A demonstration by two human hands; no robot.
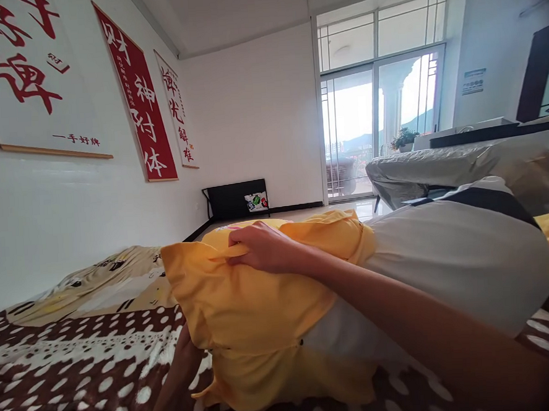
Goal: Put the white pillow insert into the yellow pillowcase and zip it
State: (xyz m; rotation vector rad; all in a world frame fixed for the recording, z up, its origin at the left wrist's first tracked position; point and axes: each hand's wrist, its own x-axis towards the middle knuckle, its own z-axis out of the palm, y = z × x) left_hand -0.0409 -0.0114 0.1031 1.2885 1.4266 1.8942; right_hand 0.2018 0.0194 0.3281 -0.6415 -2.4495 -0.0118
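Note:
A white pillow (468,262) with a dark stripe lies on a brown blanket (80,372) with white dots. A yellow pillowcase (248,312) covers its left end. My right hand (263,249) reaches across from the right and pinches the top edge of the yellow cloth, fingers closed. My left hand (184,363) comes up from below, mostly hidden under the lower left corner of the pillowcase; its fingers do not show.
A white wall with red-and-white calligraphy banners (137,96) runs along the left. A yellowish patterned cloth (116,283) lies beyond the blanket. A covered table (444,164) stands at right, glass balcony doors (381,118) behind, and a black folded frame (237,198) leans on the far wall.

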